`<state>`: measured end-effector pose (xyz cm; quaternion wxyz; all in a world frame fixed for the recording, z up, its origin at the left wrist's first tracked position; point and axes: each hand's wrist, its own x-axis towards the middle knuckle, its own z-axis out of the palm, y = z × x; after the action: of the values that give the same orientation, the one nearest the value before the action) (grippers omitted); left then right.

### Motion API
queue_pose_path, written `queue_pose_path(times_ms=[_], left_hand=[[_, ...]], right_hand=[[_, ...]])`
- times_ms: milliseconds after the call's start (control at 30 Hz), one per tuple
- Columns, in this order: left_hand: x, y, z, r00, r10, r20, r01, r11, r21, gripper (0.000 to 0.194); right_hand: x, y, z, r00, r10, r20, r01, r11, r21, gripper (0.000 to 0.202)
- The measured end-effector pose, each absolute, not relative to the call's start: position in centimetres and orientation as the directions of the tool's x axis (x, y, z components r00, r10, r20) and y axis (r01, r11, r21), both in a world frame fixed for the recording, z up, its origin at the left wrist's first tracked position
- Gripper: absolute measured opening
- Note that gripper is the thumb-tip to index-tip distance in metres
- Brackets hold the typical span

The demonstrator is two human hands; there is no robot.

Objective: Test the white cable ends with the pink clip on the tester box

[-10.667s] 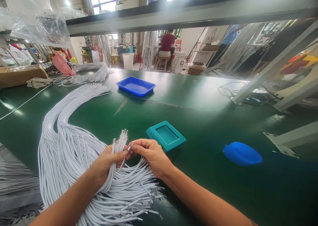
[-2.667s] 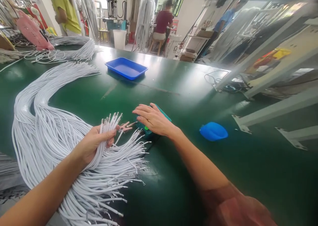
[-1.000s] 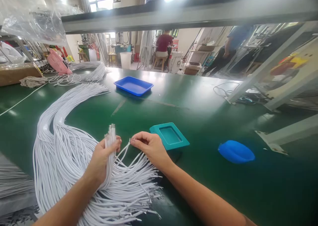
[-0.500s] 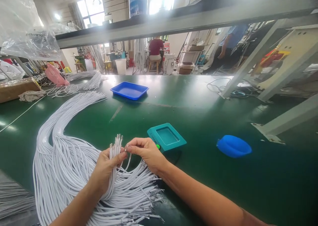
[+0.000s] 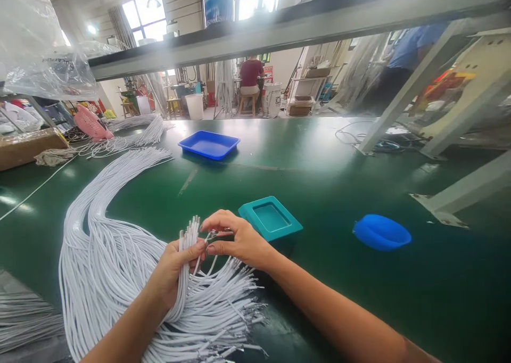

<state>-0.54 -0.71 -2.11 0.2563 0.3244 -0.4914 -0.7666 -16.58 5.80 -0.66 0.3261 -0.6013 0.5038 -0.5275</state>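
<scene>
A large heap of white cables (image 5: 115, 256) curves over the green table, with metal-tipped ends at its right side. My left hand (image 5: 175, 267) is wrapped round an upright bunch of white cables (image 5: 189, 251), whose tips stick up above the thumb. Just right of that bunch is my right hand (image 5: 235, 240), thumb and fingers apart around a thin cable end with a metal tip (image 5: 210, 236). That end sits by the left fingertips, and whether the right fingers touch it is unclear.
Behind my right hand lies a teal device with a recessed top (image 5: 273, 217). A blue bowl (image 5: 381, 232) is at the right, a blue tray (image 5: 208, 145) farther back. Metal frame legs (image 5: 451, 203) stand on the table (image 5: 319, 192). Two people are in the background.
My right thumb and fingers have spread from a pinch at the cable end. The background person at the right has moved rightwards. The view has shifted slightly.
</scene>
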Motion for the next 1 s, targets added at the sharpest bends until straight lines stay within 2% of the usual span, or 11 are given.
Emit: queue_pose_path(times_ms=[100,133,233,333,400,600,700,833,900,933,1000], left_hand=[[-0.5,-0.4,-2.0,-0.679,-0.689,-0.253,0.083,-0.415,0.906,0.015],[-0.5,-0.3,-2.0,-0.694,-0.674,-0.252,0.082,-0.422,0.903,0.015],[-0.5,-0.2,-2.0,-0.715,-0.661,-0.227,0.115,-0.431,0.895,0.016],[-0.4,-0.2,-2.2,-0.722,-0.658,-0.214,0.147,-0.448,0.882,0.017],[-0.3,-0.2,-2.3,-0.724,-0.656,-0.213,0.170,-0.469,0.867,0.016],[-0.3,-0.5,-2.7,-0.699,-0.670,-0.251,0.211,-0.528,0.823,0.020],[-0.3,-0.6,-2.8,-0.684,-0.690,-0.236,0.206,-0.493,0.845,0.020],[-0.4,-0.8,-2.8,-0.662,-0.720,-0.210,0.152,-0.403,0.902,0.017],[-0.5,-0.9,-2.8,-0.656,-0.725,-0.207,0.132,-0.381,0.915,0.015],[-0.5,-0.9,-2.7,-0.653,-0.729,-0.206,0.126,-0.373,0.919,0.015],[-0.5,-0.9,-2.7,-0.649,-0.731,-0.210,0.113,-0.365,0.924,0.015]], right_hand=[[-16.2,5.9,-0.6,-0.021,-0.936,0.352,-0.304,-0.329,-0.894,0.009],[-16.1,5.9,-0.7,-0.032,-0.945,0.326,-0.280,-0.305,-0.910,0.010],[-15.5,5.7,-0.9,-0.052,-0.989,0.140,-0.038,-0.138,-0.990,0.020],[-14.7,5.7,-0.9,-0.069,-0.997,-0.016,0.207,0.001,-0.978,0.028],[-14.2,5.7,-1.0,-0.115,-0.991,-0.063,0.283,0.028,-0.959,0.030],[-13.7,5.6,-1.6,-0.168,-0.984,-0.054,0.351,-0.008,-0.936,0.027],[-13.8,5.5,-1.6,-0.166,-0.986,-0.032,0.338,-0.026,-0.941,0.025],[-13.7,5.3,-2.0,-0.256,-0.967,0.011,0.212,-0.067,-0.975,0.022],[-13.7,5.3,-2.4,-0.360,-0.928,0.097,-0.026,-0.094,-0.995,0.018],[-13.7,5.4,-2.6,-0.402,-0.897,0.187,-0.193,-0.116,-0.974,0.016],[-13.9,5.7,-2.9,-0.355,-0.827,0.436,-0.550,-0.192,-0.813,0.017]])
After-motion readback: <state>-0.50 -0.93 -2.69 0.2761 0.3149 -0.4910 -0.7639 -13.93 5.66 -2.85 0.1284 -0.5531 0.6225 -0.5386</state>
